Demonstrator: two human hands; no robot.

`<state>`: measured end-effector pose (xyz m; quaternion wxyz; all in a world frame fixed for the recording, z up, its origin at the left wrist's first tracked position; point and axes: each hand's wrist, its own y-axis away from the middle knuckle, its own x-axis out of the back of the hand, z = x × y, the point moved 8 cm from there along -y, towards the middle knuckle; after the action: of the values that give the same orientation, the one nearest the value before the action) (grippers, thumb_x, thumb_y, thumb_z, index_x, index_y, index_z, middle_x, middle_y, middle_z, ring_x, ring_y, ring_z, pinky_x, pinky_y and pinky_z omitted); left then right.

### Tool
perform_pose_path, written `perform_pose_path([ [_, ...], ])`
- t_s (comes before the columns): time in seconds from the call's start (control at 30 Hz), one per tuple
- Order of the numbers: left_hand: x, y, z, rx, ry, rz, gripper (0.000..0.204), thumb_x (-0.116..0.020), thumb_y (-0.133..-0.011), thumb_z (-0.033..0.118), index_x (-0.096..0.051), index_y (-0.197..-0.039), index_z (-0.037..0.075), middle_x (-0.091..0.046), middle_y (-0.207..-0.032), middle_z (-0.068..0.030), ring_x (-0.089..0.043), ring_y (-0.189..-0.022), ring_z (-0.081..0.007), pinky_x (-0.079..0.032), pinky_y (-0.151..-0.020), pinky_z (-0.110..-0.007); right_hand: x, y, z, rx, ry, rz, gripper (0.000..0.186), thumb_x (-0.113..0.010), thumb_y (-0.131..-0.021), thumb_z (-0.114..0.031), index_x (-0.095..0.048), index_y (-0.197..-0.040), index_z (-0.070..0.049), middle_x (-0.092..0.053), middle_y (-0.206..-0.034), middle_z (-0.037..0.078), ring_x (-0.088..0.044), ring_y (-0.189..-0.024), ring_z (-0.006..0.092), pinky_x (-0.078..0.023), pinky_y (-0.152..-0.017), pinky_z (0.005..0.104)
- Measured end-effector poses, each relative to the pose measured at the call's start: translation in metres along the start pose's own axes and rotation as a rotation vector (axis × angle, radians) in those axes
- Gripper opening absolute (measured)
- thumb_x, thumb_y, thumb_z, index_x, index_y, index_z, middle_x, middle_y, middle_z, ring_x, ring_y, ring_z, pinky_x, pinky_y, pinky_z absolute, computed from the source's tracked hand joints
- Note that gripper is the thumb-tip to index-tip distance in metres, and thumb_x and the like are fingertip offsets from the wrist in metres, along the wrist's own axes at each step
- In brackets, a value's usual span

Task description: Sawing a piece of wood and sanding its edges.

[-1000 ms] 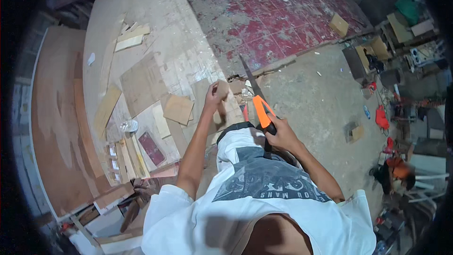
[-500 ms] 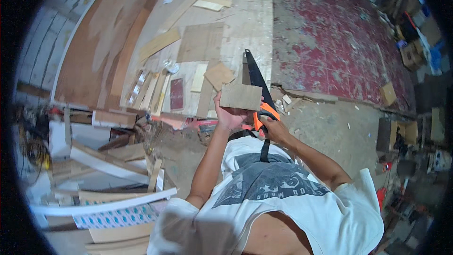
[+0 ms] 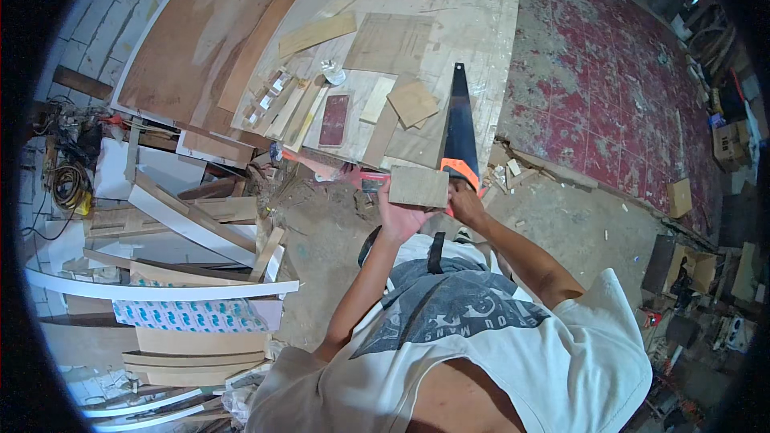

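My left hand (image 3: 401,220) grips a small rectangular wooden board (image 3: 419,186), its fingers partly hidden under it. Close by on the right, my right hand (image 3: 465,203) is closed round the orange handle of a handsaw (image 3: 459,124). The dark blade points away from me, over the edge of the plywood-topped surface (image 3: 489,48). The board hides part of the saw's handle, and I cannot tell whether the two touch. Beyond my hands, a square wood piece (image 3: 412,104) and a dark red rectangular piece (image 3: 335,120) lie on the plywood.
Several wood strips (image 3: 293,116) lie on the plywood's left side. Curved boards and offcuts (image 3: 192,216) are piled at my left. A worn red panelled surface (image 3: 593,88) spreads at the far right. Wood scraps (image 3: 513,172) sit by its near edge; an opened cardboard box (image 3: 690,269) stands at right.
The view has shifted. The saw has swung from leaning left to pointing almost straight ahead, and my right hand now sits closer to the board. My left hand still holds the board.
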<state>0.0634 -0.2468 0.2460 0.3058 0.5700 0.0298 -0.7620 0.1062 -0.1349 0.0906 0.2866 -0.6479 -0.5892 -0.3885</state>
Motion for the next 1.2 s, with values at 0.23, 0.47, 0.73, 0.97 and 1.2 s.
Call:
perform_pose_path([
  [0.23,0.043,-0.005,0.046,0.085,0.007,-0.013,0.085,-0.037,-0.085,0.066,-0.037,-0.141,0.002,-0.044,-0.138,-0.0269,-0.048,-0.122,-0.0461,-0.040,-0.099,-0.059,0.029,-0.038,0.001,-0.040,0.081,0.215,0.048,-0.065,-0.076,-0.007,-0.052,-0.122,-0.002,-0.057,-0.115,0.020,-0.051,-0.114,0.0388,-0.047,-0.088,0.0468],
  [0.47,0.107,0.000,0.152,0.118,-0.063,-0.033,0.082,-0.038,-0.086,0.065,-0.039,-0.139,0.003,-0.047,-0.135,-0.0258,-0.052,-0.117,-0.0447,-0.044,-0.095,-0.057,0.017,-0.099,-0.009,-0.306,0.170,0.315,0.041,-0.064,-0.070,-0.001,-0.057,-0.110,0.001,-0.060,-0.103,0.025,-0.059,-0.095,0.0409,-0.049,-0.078,0.0493],
  [0.73,0.203,0.055,0.305,-0.202,-0.170,0.263,0.071,-0.039,-0.088,0.063,-0.047,-0.134,0.009,-0.054,-0.131,-0.0134,-0.055,-0.116,-0.0321,-0.047,-0.092,-0.052,-0.059,-0.243,-0.146,-0.272,-0.051,0.143,0.034,-0.064,-0.078,-0.021,-0.060,-0.102,0.003,-0.062,-0.098,0.025,-0.061,-0.094,0.0425,-0.051,-0.080,0.0501],
  [0.97,0.259,0.135,0.339,-0.305,-0.094,0.379,0.069,-0.037,-0.090,0.061,-0.043,-0.137,0.010,-0.051,-0.134,-0.0160,-0.055,-0.116,-0.0365,-0.049,-0.091,-0.053,-0.098,-0.333,-0.188,-0.650,-0.029,-0.040,0.067,-0.066,-0.080,-0.049,-0.054,-0.118,0.005,-0.056,-0.119,0.022,-0.055,-0.114,0.0344,-0.048,-0.092,0.0504],
  [1.2,0.284,0.170,0.345,-0.336,-0.089,0.502,0.070,-0.036,-0.090,0.061,-0.042,-0.138,0.010,-0.052,-0.133,-0.0162,-0.055,-0.116,-0.0384,-0.049,-0.090,-0.053,-0.116,-0.335,-0.181,-0.957,-0.268,0.063,0.083,-0.084,-0.062,-0.043,-0.051,-0.120,0.006,-0.049,-0.131,0.020,-0.048,-0.124,0.0342,-0.042,-0.099,0.0509],
])
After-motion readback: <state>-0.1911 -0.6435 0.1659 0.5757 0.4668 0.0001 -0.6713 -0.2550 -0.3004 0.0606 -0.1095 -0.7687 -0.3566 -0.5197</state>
